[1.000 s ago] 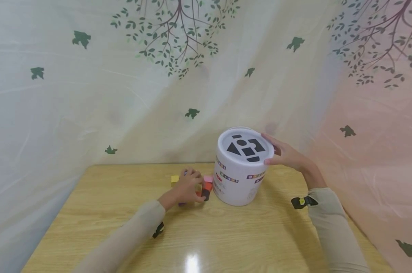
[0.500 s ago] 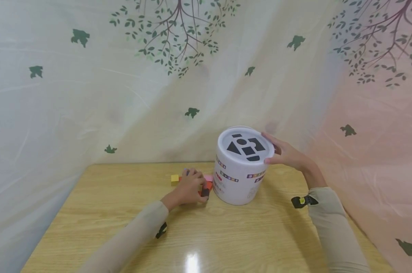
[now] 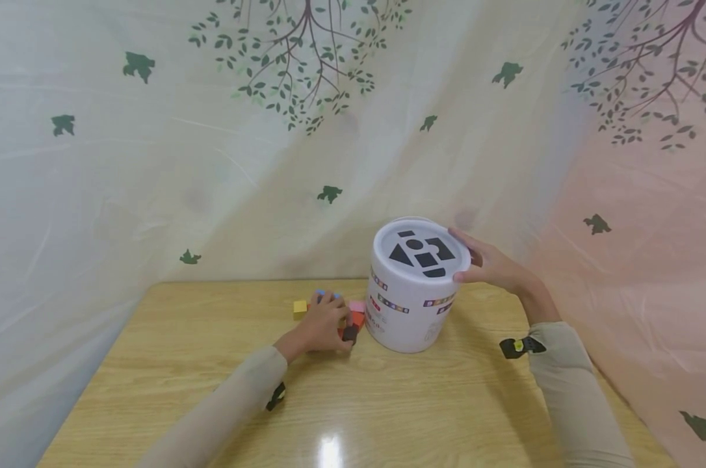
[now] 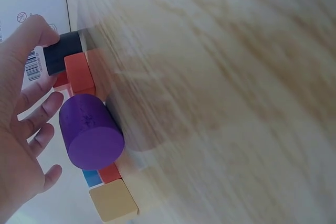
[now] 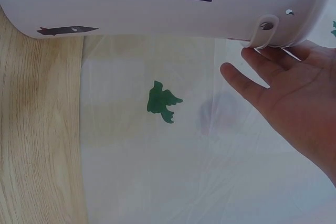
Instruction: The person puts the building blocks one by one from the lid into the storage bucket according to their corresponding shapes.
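Note:
My left hand (image 3: 318, 325) is over a small cluster of wooden blocks. Its thumb and index finger pinch a black block (image 4: 63, 52) that sits low by the table. Beneath the palm in the left wrist view stands a purple cylinder (image 4: 92, 132), apart from the other fingers. Close by are a red block (image 4: 80, 74) and a yellow block (image 4: 113, 201). A pink block (image 3: 356, 305) lies against the white bucket (image 3: 408, 318), whose lid (image 3: 401, 235) has several dark shaped holes. My right hand (image 3: 493, 263) rests on the bucket's upper right rim, fingers mostly straight.
The wooden table (image 3: 388, 403) ends at the back against a hanging cloth (image 3: 242, 195) printed with trees and birds. A white handle (image 5: 262, 31) is fixed to the bucket's side near the right fingers. Blue pieces (image 3: 320, 292) show behind the left hand.
My left hand has shifted slightly within the cluster, and the black block tipped and turned a little between thumb and finger. The right hand and the bucket stay in place.

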`<state>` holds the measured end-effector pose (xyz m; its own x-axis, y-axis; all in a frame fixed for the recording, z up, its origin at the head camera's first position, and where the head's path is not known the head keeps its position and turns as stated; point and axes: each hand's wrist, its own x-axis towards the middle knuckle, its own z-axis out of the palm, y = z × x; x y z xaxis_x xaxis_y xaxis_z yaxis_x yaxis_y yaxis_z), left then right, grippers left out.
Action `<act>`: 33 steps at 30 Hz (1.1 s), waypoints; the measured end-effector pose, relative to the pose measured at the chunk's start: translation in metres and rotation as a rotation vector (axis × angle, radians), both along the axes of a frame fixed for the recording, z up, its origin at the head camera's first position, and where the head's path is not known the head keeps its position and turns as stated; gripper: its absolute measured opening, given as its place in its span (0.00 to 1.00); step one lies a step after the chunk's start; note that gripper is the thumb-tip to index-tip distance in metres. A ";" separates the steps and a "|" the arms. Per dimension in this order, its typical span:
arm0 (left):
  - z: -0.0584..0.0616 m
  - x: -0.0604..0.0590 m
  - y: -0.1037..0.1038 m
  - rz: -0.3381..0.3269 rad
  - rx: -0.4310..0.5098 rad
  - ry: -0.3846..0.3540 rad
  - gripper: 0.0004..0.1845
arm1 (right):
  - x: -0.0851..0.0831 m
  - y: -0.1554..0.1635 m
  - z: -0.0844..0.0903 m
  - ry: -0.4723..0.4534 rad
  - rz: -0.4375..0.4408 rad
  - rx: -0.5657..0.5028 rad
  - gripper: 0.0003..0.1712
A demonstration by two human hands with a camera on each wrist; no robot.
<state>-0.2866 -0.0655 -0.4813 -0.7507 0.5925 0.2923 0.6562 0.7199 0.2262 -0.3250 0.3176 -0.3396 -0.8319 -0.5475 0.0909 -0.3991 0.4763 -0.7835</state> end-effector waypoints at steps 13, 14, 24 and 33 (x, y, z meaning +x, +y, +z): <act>-0.001 -0.003 -0.003 0.000 0.025 -0.062 0.17 | -0.001 0.000 -0.001 0.006 0.009 -0.007 0.59; 0.000 -0.003 -0.003 0.001 0.027 -0.070 0.17 | -0.001 0.000 -0.001 0.005 0.009 -0.007 0.59; 0.017 -0.003 -0.009 0.011 0.140 -0.033 0.17 | 0.000 0.000 0.000 0.000 0.003 -0.009 0.59; 0.038 -0.004 -0.013 0.069 0.235 -0.071 0.19 | 0.000 0.000 -0.001 -0.002 0.000 -0.014 0.59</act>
